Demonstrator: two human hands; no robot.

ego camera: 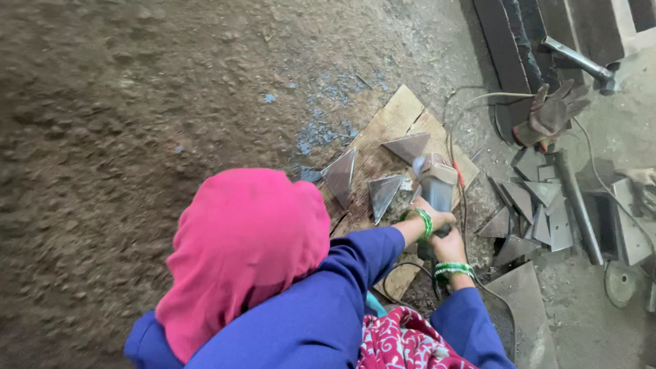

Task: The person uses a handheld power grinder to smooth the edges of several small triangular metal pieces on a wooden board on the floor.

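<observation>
Neither of my hands shows in the head view. Below me crouches a person in a pink head cover [239, 246] and blue sleeves. Both of that person's hands, one [432, 217] ahead of the other [449, 247], wear green bangles and grip a grey angle grinder [435, 181]. The grinder's head is over a wooden board [386, 123] on the ground. Three triangular metal plates lie on the board: one at the left [340, 178], one in the middle [384, 193] beside the grinder, one at the far side [408, 146].
A pile of several cut metal triangles [536, 208] lies right of the board, with a larger plate [523, 294] nearer. A work glove [552, 113], a metal bar [577, 61], dark beams [512, 41] and a cable [465, 102] lie at the upper right. Dirt ground [102, 137] spreads left.
</observation>
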